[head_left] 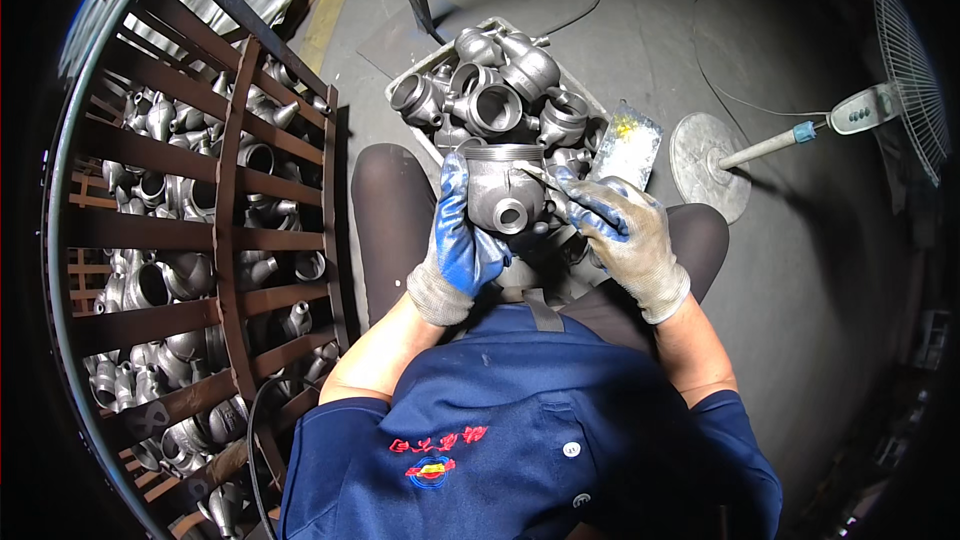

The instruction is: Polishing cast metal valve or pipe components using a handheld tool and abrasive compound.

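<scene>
A grey metal pipe-fitting casting point(492, 186) with a threaded collar and a round side port is held up between my knees. My left hand point(460, 245), in a blue-coated work glove, is wrapped round its left side and underside. My right hand point(625, 225), in a worn, greyish glove, pinches a slim, pale, stick-like tool point(538, 176). The tool's tip reaches the casting just below the collar; its exact kind is unclear. Beyond my hands stands a pale crate point(425, 143) heaped with similar castings point(494, 108).
On my left, a rusty barred metal cage point(228, 180) holds many more castings. A silvery sheet or box point(628, 148) with yellow marks lies right of the crate. The round base point(690, 165) of a standing fan point(868, 108) is farther right. Cables point(590, 5) trail across the floor.
</scene>
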Demonstrator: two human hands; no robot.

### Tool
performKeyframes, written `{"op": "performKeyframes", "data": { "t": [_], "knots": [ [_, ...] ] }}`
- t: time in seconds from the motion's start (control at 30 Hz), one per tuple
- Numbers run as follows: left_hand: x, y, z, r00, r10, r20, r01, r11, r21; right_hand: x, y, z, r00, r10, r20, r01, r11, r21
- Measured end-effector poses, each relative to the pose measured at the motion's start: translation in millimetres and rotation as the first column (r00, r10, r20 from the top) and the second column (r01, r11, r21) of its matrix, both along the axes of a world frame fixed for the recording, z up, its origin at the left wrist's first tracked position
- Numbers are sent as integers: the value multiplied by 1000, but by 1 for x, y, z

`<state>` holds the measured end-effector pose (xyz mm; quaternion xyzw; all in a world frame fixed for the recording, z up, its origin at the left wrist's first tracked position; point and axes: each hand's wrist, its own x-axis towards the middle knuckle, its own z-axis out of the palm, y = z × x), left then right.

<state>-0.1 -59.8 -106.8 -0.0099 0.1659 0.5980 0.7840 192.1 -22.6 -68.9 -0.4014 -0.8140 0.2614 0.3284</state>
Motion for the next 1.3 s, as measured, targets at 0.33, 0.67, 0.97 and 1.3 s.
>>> {"op": "performKeyframes", "data": {
  "t": [0.33,0.67,0.97,1.3],
  "knots": [
    [0,4,-11,998,31,-61,-30,999,15,3,2,10,970,16,242,-57,985,165],
    [0,4,-9,997,33,-71,-33,999,0,9,9,7,986,105,128,-105,994,-6],
    [0,4,-2,999,-17,-38,16,999,-29,7,8,3,995,31,96,-42,992,118],
    [-1,5,-3,998,-21,-58,22,1000,17,5,7,4,986,21,166,-39,993,107]
  ]
}}
